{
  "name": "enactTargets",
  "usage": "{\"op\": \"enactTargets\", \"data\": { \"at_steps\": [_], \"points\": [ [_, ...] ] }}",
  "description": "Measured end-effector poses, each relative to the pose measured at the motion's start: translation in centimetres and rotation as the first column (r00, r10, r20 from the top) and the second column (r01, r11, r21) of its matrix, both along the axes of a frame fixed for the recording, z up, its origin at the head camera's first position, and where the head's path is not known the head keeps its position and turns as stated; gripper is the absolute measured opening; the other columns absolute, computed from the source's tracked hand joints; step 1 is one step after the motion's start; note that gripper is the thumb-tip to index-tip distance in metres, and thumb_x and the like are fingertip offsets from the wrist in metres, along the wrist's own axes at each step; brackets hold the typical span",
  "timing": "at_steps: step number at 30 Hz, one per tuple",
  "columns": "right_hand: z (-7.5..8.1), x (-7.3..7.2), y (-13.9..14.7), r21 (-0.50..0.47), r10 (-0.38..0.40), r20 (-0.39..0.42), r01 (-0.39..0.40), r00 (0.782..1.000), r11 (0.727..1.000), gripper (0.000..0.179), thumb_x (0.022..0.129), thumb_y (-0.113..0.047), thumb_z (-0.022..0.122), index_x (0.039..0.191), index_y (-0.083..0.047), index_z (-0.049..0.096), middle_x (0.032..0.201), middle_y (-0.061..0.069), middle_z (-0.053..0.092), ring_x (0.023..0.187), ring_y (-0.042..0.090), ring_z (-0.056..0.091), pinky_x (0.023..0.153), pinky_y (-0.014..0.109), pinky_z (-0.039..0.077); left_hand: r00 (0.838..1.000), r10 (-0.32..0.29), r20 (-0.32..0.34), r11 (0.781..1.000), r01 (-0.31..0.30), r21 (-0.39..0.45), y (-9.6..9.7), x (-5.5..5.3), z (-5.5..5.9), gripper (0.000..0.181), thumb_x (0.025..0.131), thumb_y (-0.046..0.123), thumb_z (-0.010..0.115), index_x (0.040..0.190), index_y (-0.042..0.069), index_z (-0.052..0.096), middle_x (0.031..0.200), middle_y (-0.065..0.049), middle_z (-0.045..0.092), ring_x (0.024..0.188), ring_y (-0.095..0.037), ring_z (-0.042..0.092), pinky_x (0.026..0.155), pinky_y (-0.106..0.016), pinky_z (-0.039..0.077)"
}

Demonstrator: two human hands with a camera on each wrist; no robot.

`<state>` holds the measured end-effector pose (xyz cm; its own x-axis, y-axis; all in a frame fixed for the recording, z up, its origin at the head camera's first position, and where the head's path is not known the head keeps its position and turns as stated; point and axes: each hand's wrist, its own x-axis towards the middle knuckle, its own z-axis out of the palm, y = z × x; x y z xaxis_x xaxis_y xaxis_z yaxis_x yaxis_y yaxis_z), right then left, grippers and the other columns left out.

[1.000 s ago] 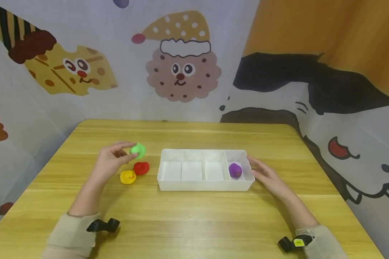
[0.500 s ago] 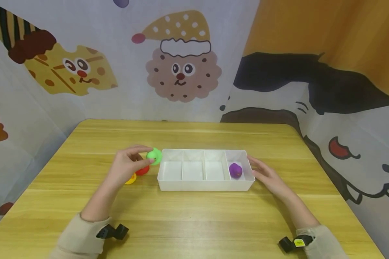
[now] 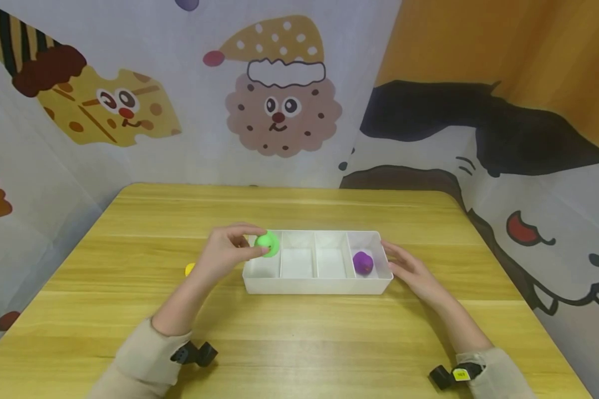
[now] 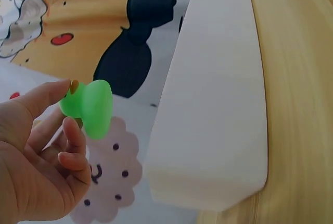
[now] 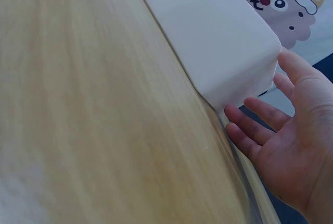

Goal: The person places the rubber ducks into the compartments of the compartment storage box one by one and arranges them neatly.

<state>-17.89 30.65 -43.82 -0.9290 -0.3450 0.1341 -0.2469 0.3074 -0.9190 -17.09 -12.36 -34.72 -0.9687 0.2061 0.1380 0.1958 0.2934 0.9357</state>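
Observation:
Between thumb and fingers, my left hand [image 3: 229, 249] pinches a light green rubber duck [image 3: 267, 244], held above the leftmost compartment of a white divided box [image 3: 319, 286]. The left wrist view shows the green duck [image 4: 96, 109] at the fingertips, beside the box's plain outer wall [image 4: 213, 88]. A purple rubber duck [image 3: 363, 263] lies in the rightmost compartment. My right hand [image 3: 413, 272] touches the box's right end with fairly straight fingers; the right wrist view shows this hand [image 5: 291, 140] at the box corner. Behind my left wrist a bit of the yellow duck [image 3: 189, 269] shows; the red duck is hidden.
The box stands on a wooden table [image 3: 299, 343]. A curtain [image 3: 189, 160] with cartoon prints hangs behind the table's far edge. Black wrist cameras sit on the left cuff [image 3: 194, 353] and the right cuff [image 3: 454, 375].
My left hand has carried the green duck rightward from above the red and yellow ducks to over the box's leftmost compartment. My right hand and the box have stayed in place.

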Motion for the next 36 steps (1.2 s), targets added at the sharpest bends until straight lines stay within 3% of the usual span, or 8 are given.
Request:
{"op": "enactTargets", "data": {
  "at_steps": [8, 13, 20, 30, 36],
  "points": [
    [0.0, 0.0, 0.0, 0.000, 0.004, -0.005, -0.004, 1.000, 1.000, 0.051, 0.100, -0.011, 0.050, 0.148, -0.004, 0.033, 0.144, 0.026, 0.037, 0.126, 0.044, 0.040, 0.094, 0.019, 0.038, 0.999, -0.048, 0.021, 0.999, 0.047, 0.019, 2.6, -0.1, 0.5, 0.031, 0.075, 0.018, 0.083, 0.104, 0.012, 0.075, 0.112, -0.001, 0.065, 0.063, -0.020, 0.052, 0.048, -0.024, 0.036],
    [-0.1, 0.0, 0.1, -0.005, 0.008, -0.005, -0.008, 1.000, 1.000, 0.051, 0.100, -0.010, 0.050, 0.148, -0.003, 0.033, 0.145, 0.025, 0.037, 0.128, 0.044, 0.038, 0.094, 0.018, 0.037, 0.997, -0.079, 0.014, 0.997, 0.079, 0.004, 4.2, -0.3, 0.7, 0.028, 0.076, 0.018, 0.082, 0.103, 0.014, 0.075, 0.113, 0.001, 0.065, 0.060, -0.020, 0.050, 0.048, -0.024, 0.035],
    [-0.1, 0.0, 0.0, -0.008, 0.012, -0.016, -0.012, 1.000, 1.000, 0.050, 0.100, -0.009, 0.050, 0.147, -0.001, 0.033, 0.144, 0.027, 0.037, 0.127, 0.044, 0.038, 0.094, 0.018, 0.038, 0.993, -0.103, 0.062, 0.995, 0.103, -0.001, 6.2, -0.5, 0.4, 0.026, 0.075, 0.019, 0.083, 0.100, 0.018, 0.076, 0.112, 0.005, 0.064, 0.060, -0.024, 0.055, 0.048, -0.026, 0.038],
    [0.0, 0.0, -0.1, -0.011, 0.012, -0.018, -0.012, 1.000, 1.000, 0.051, 0.100, -0.008, 0.050, 0.147, -0.001, 0.033, 0.143, 0.027, 0.037, 0.126, 0.044, 0.039, 0.093, 0.019, 0.039, 0.986, -0.139, 0.094, 0.989, 0.142, -0.030, 8.7, -1.4, 0.2, 0.030, 0.074, 0.022, 0.084, 0.102, 0.020, 0.075, 0.114, 0.006, 0.065, 0.062, -0.020, 0.060, 0.050, -0.026, 0.042],
    [-0.1, -0.1, -0.1, -0.008, 0.013, -0.018, -0.013, 1.000, 1.000, 0.050, 0.100, -0.009, 0.050, 0.147, -0.002, 0.033, 0.144, 0.026, 0.038, 0.127, 0.044, 0.038, 0.094, 0.018, 0.038, 0.982, -0.161, 0.100, 0.986, 0.164, -0.030, 9.8, -2.1, -0.2, 0.031, 0.072, 0.022, 0.085, 0.102, 0.020, 0.074, 0.114, 0.005, 0.065, 0.061, -0.023, 0.060, 0.044, -0.023, 0.035]
  ]
}}
